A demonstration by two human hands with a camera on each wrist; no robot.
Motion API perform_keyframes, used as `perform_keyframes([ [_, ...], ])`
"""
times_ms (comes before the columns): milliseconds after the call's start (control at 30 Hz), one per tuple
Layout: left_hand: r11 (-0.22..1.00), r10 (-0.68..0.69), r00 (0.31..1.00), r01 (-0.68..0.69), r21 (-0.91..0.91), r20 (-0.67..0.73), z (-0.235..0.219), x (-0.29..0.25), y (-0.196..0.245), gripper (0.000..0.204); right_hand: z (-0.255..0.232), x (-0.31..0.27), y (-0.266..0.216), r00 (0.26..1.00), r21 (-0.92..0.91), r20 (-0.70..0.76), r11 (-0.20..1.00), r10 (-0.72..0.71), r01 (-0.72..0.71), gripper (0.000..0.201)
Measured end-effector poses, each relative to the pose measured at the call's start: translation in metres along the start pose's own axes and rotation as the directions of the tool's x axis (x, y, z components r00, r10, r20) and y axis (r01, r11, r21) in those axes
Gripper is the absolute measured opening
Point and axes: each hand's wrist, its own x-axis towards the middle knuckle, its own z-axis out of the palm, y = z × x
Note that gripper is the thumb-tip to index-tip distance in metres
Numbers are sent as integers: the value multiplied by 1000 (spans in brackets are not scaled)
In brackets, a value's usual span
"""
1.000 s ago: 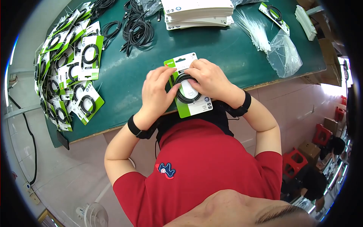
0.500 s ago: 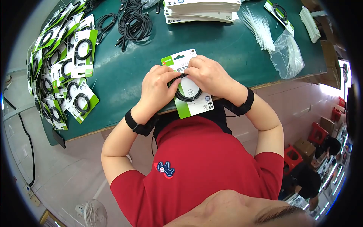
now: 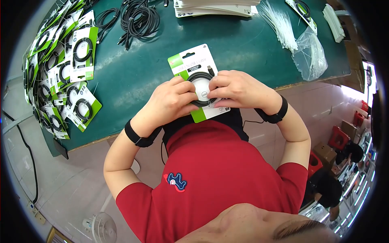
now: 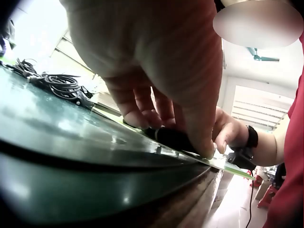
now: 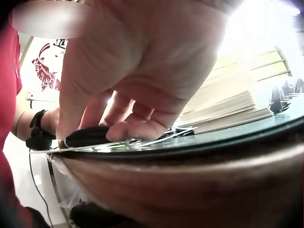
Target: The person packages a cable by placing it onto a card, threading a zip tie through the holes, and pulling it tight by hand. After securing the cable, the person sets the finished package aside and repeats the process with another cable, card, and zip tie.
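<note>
A green-and-white packaging card (image 3: 188,54) lies at the table's near edge, its top end pointing away from me. On it sits a coiled black USB cable (image 3: 201,75), with one plug (image 3: 210,70) showing at the upper right of the loop. My left hand (image 3: 170,99) grips the coil's left side between thumb and bent fingers. From the right, my right hand (image 3: 239,90) pinches the opposite side, fingertips over the ring. The left wrist view shows the black coil (image 4: 173,138) between thumb and fingers; in the right wrist view the coil (image 5: 88,136) sits under the fingers.
Many carded cables (image 3: 83,52) are heaped on the left of the green table (image 3: 133,81). Loose black cables (image 3: 139,20) and a stack of cards (image 3: 214,9) lie at the back. White zip ties (image 3: 279,26) and a clear plastic bag (image 3: 310,56) are at right.
Both hands have moved from the coil's top down to its two sides, uncovering the card's printed top and the plug. The head view has shifted slightly.
</note>
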Motion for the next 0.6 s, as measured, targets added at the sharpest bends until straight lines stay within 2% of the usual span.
perform_keyframes([
  [67,1000,21,999,-21,10,26,4,-3,-3,23,3,-1,4,1000,0,-11,1000,3,-3,21],
  [300,1000,-8,995,7,-12,-103,13,-9,-2,23,4,0,9,998,-5,-53,1000,-13,13,19],
  [400,1000,-27,993,25,-12,-111,13,-8,1,23,4,1,-2,998,-71,-51,997,30,-33,22],
  [600,999,-32,994,32,-3,-103,14,-6,3,23,17,-2,-4,996,-131,-85,991,2,-14,22],
])
